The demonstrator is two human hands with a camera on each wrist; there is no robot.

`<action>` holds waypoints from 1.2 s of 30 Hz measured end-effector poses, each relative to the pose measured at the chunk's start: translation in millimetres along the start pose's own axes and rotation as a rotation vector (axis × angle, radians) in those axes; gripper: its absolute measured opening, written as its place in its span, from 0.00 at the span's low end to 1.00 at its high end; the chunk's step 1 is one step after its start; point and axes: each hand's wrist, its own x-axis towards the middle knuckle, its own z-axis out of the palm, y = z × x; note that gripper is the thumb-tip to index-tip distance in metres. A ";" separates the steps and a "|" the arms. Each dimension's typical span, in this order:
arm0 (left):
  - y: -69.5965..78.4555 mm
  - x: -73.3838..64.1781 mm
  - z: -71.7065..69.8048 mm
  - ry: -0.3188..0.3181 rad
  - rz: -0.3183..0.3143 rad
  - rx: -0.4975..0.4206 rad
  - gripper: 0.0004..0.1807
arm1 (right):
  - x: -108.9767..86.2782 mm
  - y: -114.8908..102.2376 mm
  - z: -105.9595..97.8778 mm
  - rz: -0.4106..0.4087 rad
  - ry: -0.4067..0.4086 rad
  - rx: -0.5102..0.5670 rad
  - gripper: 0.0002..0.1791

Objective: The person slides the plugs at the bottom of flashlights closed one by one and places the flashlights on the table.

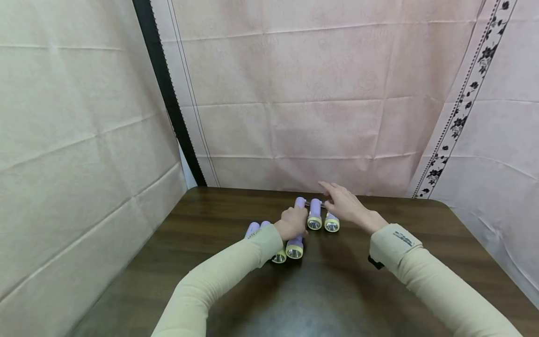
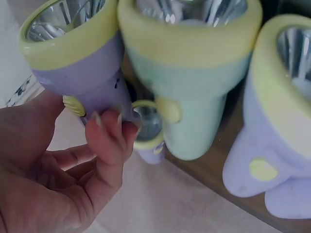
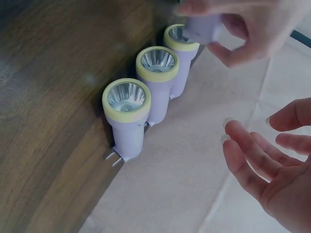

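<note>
My left hand (image 1: pixel 292 222) grips a purple flashlight (image 2: pixel 90 80) by its body, its yellow-rimmed lens turned toward me. Beside it in the left wrist view are a pale green flashlight (image 2: pixel 194 116) and a purple flashlight (image 2: pixel 245 160), both with yellow rims and yellow switches. My right hand (image 3: pixel 277 165) holds nothing; its fingers are spread and slightly bent. It hovers just right of a row of three purple flashlights near the table's far edge. The row's end flashlight (image 3: pixel 129 131) has two metal prongs at its tail. The middle flashlight (image 3: pixel 158 87) and far flashlight (image 3: pixel 180 63) stand close beside it.
All the flashlights are on a dark brown wooden table (image 1: pixel 185 248). A pale cloth (image 1: pixel 320 117) hangs behind its far edge, and another cloth (image 1: pixel 84 140) hangs along the left side. More flashlights (image 1: pixel 252 229) lie left of my left hand, partly hidden by my sleeve.
</note>
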 end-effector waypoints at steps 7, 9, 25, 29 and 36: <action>5.3 1.7 17.6 -0.018 0.012 0.065 0.21 | 0.3 0.6 -2.1 0.003 -0.003 0.000 0.31; 6.9 2.0 20.5 -0.033 0.012 0.086 0.21 | 0.3 0.7 -2.6 0.006 -0.007 0.001 0.30; 5.6 11.9 0.4 0.026 0.008 0.057 0.20 | -0.7 9.9 -17.2 0.036 0.002 0.031 0.25; -2.5 39.2 -9.8 0.040 0.009 0.000 0.10 | -1.6 13.6 -23.5 0.060 0.008 0.052 0.25; -18.7 88.0 10.6 -0.039 -0.112 -0.108 0.10 | -1.4 18.2 -26.4 0.058 0.012 0.037 0.25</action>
